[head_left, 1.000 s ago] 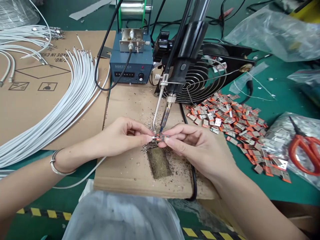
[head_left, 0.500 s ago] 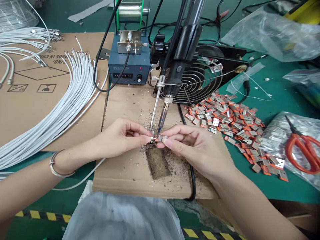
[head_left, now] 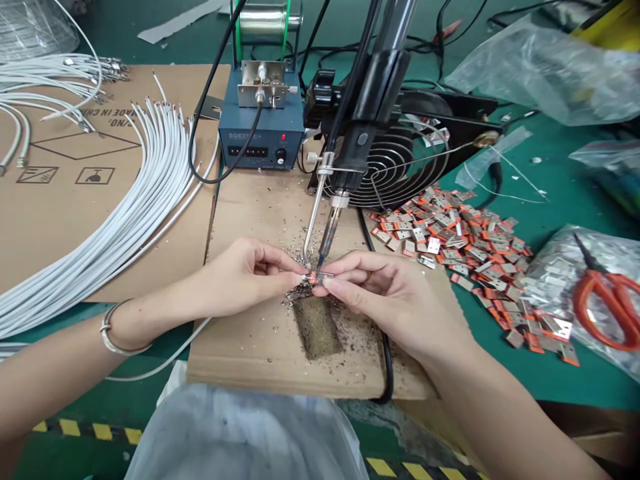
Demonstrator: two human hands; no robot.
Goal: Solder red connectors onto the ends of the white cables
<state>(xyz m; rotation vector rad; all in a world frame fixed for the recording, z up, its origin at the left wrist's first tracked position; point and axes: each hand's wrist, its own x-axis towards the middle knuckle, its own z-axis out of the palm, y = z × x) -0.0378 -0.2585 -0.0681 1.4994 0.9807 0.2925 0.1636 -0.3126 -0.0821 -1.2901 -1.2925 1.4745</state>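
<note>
My left hand (head_left: 260, 275) pinches the end of a white cable (head_left: 165, 363), which runs back under my forearm to the lower left. Between the fingertips of my right hand (head_left: 373, 287) is a USB connector (head_left: 325, 275), silver with an orange part facing the cable end. The two meet just under the tip of a clamped soldering iron (head_left: 330, 230). A thin metal solder feed tube (head_left: 313, 220) curves down beside that tip. My fingers partly hide the joint, so the wires cannot be made out.
Loose USB connectors (head_left: 470, 247) are heaped on the right, near red-handled scissors (head_left: 607, 300) on a plastic bag. A bundle of white cables (head_left: 145, 193) lies left. Behind stand a blue solder feeder (head_left: 260, 137), a solder spool (head_left: 263, 19) and a fan (head_left: 400, 163). A dirty sponge (head_left: 319, 327) sits below my hands.
The whole view has shifted slightly. Both hands keep their grip under the iron, and the connector seems turned a little.
</note>
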